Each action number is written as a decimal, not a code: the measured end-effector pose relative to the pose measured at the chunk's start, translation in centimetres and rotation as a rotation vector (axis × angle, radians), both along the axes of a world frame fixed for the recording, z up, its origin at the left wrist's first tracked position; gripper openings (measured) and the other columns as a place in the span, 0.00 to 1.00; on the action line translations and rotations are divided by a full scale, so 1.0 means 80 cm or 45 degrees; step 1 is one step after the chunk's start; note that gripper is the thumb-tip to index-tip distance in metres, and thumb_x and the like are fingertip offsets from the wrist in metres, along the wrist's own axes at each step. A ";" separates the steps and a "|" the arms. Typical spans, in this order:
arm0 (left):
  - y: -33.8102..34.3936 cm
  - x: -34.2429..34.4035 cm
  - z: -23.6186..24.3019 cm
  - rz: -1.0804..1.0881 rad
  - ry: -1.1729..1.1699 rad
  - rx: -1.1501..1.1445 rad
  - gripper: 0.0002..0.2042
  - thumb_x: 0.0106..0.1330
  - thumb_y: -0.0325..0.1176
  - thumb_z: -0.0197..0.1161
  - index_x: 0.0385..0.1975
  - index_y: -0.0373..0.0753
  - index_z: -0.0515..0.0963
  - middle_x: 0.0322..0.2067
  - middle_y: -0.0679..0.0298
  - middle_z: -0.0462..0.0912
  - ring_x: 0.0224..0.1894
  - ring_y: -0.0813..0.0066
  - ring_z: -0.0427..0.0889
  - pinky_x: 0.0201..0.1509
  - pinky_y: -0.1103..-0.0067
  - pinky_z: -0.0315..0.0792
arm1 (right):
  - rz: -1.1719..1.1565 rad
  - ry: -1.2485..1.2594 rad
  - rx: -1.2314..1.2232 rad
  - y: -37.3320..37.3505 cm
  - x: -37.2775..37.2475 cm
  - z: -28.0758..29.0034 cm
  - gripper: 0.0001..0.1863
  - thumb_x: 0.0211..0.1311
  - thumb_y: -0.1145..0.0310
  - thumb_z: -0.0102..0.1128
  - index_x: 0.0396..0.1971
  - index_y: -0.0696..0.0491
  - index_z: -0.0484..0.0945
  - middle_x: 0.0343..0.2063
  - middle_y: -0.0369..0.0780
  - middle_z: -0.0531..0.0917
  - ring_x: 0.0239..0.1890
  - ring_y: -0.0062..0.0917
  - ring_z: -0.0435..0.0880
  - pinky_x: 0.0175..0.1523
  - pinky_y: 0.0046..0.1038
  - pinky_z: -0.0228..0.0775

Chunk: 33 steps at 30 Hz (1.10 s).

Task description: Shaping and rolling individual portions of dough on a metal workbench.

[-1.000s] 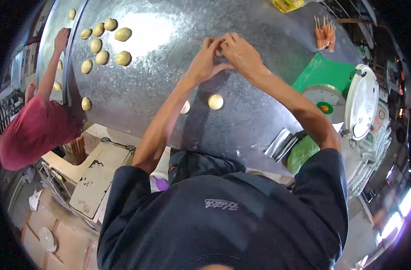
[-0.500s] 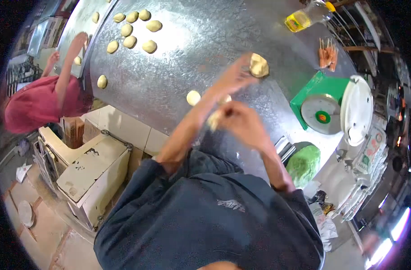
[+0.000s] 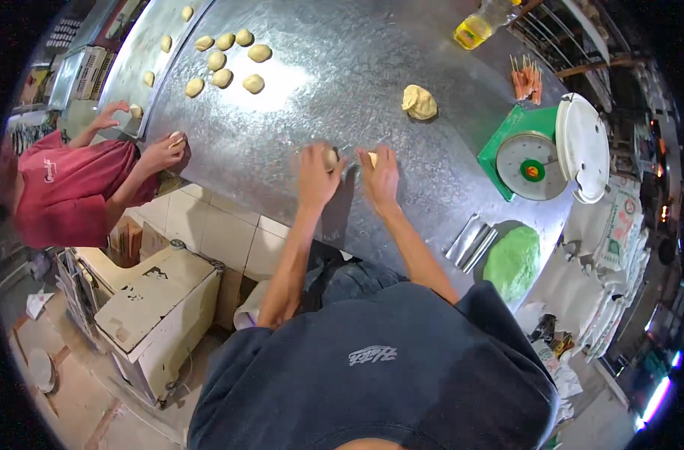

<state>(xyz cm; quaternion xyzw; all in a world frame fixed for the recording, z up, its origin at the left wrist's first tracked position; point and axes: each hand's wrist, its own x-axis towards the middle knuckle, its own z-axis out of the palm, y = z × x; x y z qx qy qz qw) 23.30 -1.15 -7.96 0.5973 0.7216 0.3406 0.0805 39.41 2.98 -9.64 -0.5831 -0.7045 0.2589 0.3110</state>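
Note:
My left hand (image 3: 316, 178) is cupped over a ball of dough (image 3: 330, 158) on the metal table, its fingers curled around the far side. Just to its right, my right hand (image 3: 381, 180) curls over another small dough ball (image 3: 372, 159), mostly hidden by the fingers. Beyond them lies a larger, rough-surfaced lump of dough (image 3: 420, 103), touched by neither hand. A loose group of several round dough balls (image 3: 222, 78) rests toward the far left of the table.
At left, a co-worker's hand (image 3: 164, 153) holds a dough ball at the table edge. On the right stand a green dial scale (image 3: 525, 166), metal scrapers (image 3: 471, 245) and a green lump (image 3: 513, 262). Farther back are an oil bottle (image 3: 486, 24) and skewered orange sticks (image 3: 527, 80).
My left hand has come back from the larger dough lump, and my right hand has lowered its dough piece. Both now press on balls on the table. The co-worker has grasped the ball near the edge.

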 end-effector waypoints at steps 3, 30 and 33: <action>-0.004 -0.012 -0.004 0.007 -0.186 -0.034 0.19 0.65 0.42 0.70 0.46 0.36 0.74 0.44 0.47 0.76 0.46 0.44 0.73 0.51 0.58 0.70 | -0.024 -0.062 0.041 -0.029 0.041 0.047 0.22 0.61 0.51 0.70 0.33 0.57 0.75 0.33 0.50 0.78 0.38 0.47 0.78 0.43 0.45 0.70; -0.051 -0.055 -0.028 0.567 -0.166 0.126 0.09 0.57 0.32 0.67 0.33 0.38 0.74 0.36 0.51 0.75 0.41 0.49 0.74 0.49 0.63 0.68 | -0.233 -0.143 0.057 0.050 0.106 -0.010 0.07 0.59 0.70 0.67 0.34 0.54 0.80 0.34 0.45 0.80 0.46 0.42 0.77 0.58 0.47 0.66; -0.055 -0.041 -0.029 0.422 -0.284 0.144 0.11 0.57 0.32 0.68 0.34 0.37 0.74 0.35 0.52 0.74 0.39 0.49 0.74 0.44 0.62 0.69 | -0.128 -0.076 0.012 0.053 0.089 -0.002 0.08 0.59 0.70 0.67 0.35 0.55 0.79 0.35 0.46 0.80 0.46 0.44 0.77 0.56 0.47 0.66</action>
